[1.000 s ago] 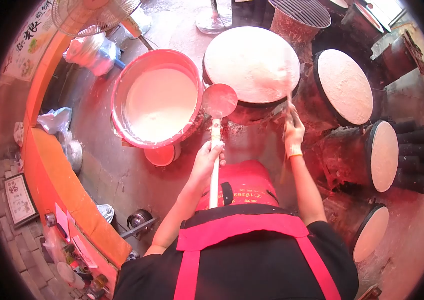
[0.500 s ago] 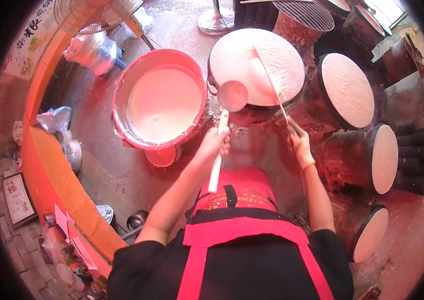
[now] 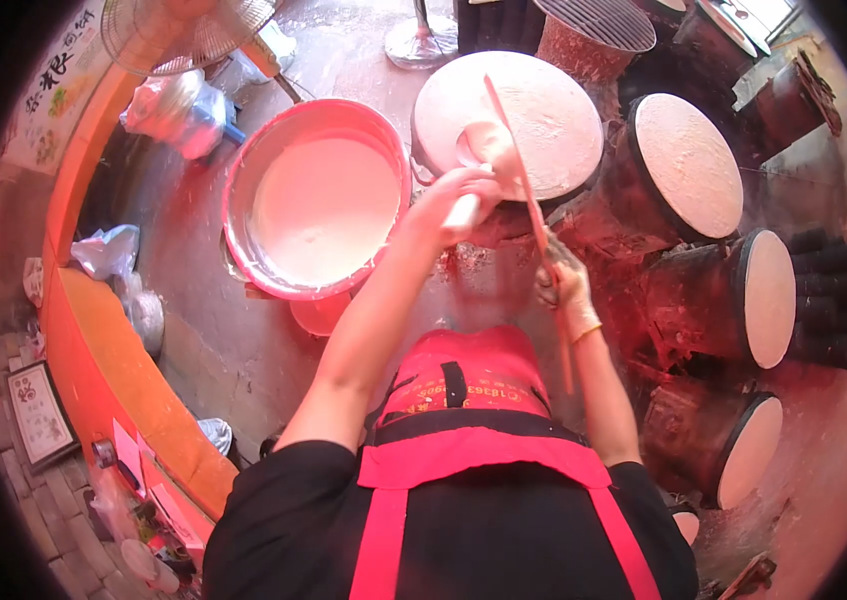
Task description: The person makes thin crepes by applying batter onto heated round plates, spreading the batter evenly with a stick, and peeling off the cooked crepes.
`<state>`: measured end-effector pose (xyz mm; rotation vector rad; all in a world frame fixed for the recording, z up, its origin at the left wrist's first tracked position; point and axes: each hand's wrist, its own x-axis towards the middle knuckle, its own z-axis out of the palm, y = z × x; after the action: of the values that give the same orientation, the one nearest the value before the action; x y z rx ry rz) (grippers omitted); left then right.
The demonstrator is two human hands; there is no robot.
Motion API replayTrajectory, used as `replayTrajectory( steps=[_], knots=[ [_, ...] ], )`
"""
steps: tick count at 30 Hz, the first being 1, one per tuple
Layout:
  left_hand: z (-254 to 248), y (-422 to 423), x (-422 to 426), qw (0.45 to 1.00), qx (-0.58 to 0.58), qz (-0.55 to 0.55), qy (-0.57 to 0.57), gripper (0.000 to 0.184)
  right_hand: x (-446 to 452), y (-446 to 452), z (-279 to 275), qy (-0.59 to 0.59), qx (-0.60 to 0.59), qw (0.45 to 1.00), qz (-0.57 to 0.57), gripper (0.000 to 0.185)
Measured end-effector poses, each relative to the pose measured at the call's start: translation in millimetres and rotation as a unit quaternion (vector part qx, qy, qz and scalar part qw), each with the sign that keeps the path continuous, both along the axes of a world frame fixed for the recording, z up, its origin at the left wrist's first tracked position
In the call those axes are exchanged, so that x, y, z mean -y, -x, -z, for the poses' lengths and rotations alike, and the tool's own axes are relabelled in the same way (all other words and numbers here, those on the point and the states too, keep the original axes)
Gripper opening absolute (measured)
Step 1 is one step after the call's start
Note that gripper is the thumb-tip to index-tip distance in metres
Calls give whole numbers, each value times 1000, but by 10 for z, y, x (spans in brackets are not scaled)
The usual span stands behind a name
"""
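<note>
My left hand point(image 3: 464, 200) is closed round the pale handle of a ladle point(image 3: 489, 146), whose bowl is over the near left part of a round griddle point(image 3: 559, 125) covered with a pale layer. In my gloved right hand point(image 3: 564, 278) is a long thin wooden scraper point(image 3: 511, 130); its blade crosses the griddle's left half beside the ladle, and its tail points down toward my apron. Left of the griddle stands a large red basin point(image 3: 234, 210) of pale batter point(image 3: 326, 205).
More round griddles point(image 3: 689, 165), point(image 3: 770, 298), point(image 3: 750, 452) curve down the right side. At the top are a grate-topped drum point(image 3: 599, 25) and a fan point(image 3: 184, 30). An orange counter point(image 3: 134, 390) runs along the left, with a framed sign point(image 3: 42, 412) beside it.
My left hand has moved forward and right, bringing the ladle from the gap beside the basin to over the griddle. The scraper has swung left across the griddle, and my right hand has shifted slightly left.
</note>
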<state>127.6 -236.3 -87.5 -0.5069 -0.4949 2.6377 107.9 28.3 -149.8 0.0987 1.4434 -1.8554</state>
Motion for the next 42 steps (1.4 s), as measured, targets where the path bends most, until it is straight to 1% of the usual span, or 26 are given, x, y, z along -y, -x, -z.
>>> replayTrajectory(
  steps=[1, 2, 4, 6, 7, 8, 10, 12, 14, 16, 17, 18, 19, 20, 21, 23, 24, 26, 29, 30, 32, 35, 37, 40, 41, 42],
  knots=[
    [-291, -228, 37, 993, 13, 10, 113, 16, 10, 90, -225, -70, -9, 997, 37, 42],
    [-452, -441, 47, 974, 27, 19, 225, 15, -117, 242, -214, -35, -51, 997, 53, 38],
    [-402, -762, 73, 945, 6, 31, 325, 12, -68, 380, -375, -40, -37, 977, 204, 30],
    [-412, -947, 200, 946, 63, 63, 312, 11, -82, 388, 355, -42, -133, 979, 147, 29],
    [-422, -995, 290, 948, 86, 79, 295, 11, 23, 73, 412, -96, -320, 935, 122, 31],
    [-431, -1023, 384, 950, 107, 93, 278, 11, 37, -135, 568, -140, -307, 938, 82, 34],
    [-345, -1223, 449, 931, 119, 88, 333, 10, 59, -514, 432, -171, -323, 931, -18, 36],
    [-335, -1446, 507, 907, 127, 86, 393, 9, -13, -470, 309, -182, -380, 907, 26, 36],
    [-316, -1639, 585, 916, 152, 76, 363, 7, -115, -290, 292, -186, -336, 908, 168, 42],
    [-358, -1709, 600, 922, 183, 72, 334, 7, -145, -416, 411, -215, -364, 881, 213, 41],
    [-389, -1699, 599, 919, 200, 74, 332, 7, -184, -641, 405, -278, -278, 911, 124, 40],
    [-406, -1675, 596, 915, 215, 78, 332, 6, -136, -844, 280, -329, -374, 867, 35, 41],
    [-387, -1674, 605, 926, 217, 78, 299, 6, -154, -1016, 635, -318, -503, 804, 2, 41],
    [-375, -1652, 632, 935, 216, 87, 267, 7, -67, -1145, 497, -308, -433, 846, -59, 38],
    [-412, -1628, 551, 932, 203, 103, 283, 6, -138, -1203, 527, -280, -506, 815, -34, 41],
    [-451, -1554, 421, 930, 181, 137, 288, 6, -295, -1097, 202, -334, -478, 812, 2, 52],
    [-459, -1528, 345, 931, 183, 147, 280, 8, -407, -983, -99, -319, -424, 844, 76, 53],
    [-605, -1480, 120, 955, 155, 151, 202, 11, -696, -677, -253, -295, -437, 814, 244, 44],
    [-1263, -1148, -680, 958, 150, 168, 180, 14, -1603, -171, -635, -394, -264, 862, 179, 28],
    [-1273, -1050, -792, 962, 145, 186, 139, 15, -1823, -57, -765, -449, -286, 834, 147, 25],
    [-1431, -815, -1171, 958, 125, 213, 143, 16, -2384, 156, -793, -515, -371, 759, 145, 21],
    [-1512, -37, -2137, 958, 109, 228, 137, 19, -3591, 903, -810, -592, -367, 699, 161, 19],
    [-1443, 282, -2569, 956, 82, 234, 156, 21, -4158, 1227, -763, -632, -330, 682, 165, 18],
    [-1490, 771, -3236, 952, 93, 249, 153, 22, -4986, 1635, -605, -640, -392, 631, 196, 20],
    [-1709, 960, -3535, 949, 128, 249, 145, 17, -5276, 1814, -930, -680, -351, 626, 153, 22],
    [-1755, 1070, -3718, 942, 118, 261, 172, 18, -5423, 1892, -1005, -677, -326, 640, 160, 24]
  ],
)
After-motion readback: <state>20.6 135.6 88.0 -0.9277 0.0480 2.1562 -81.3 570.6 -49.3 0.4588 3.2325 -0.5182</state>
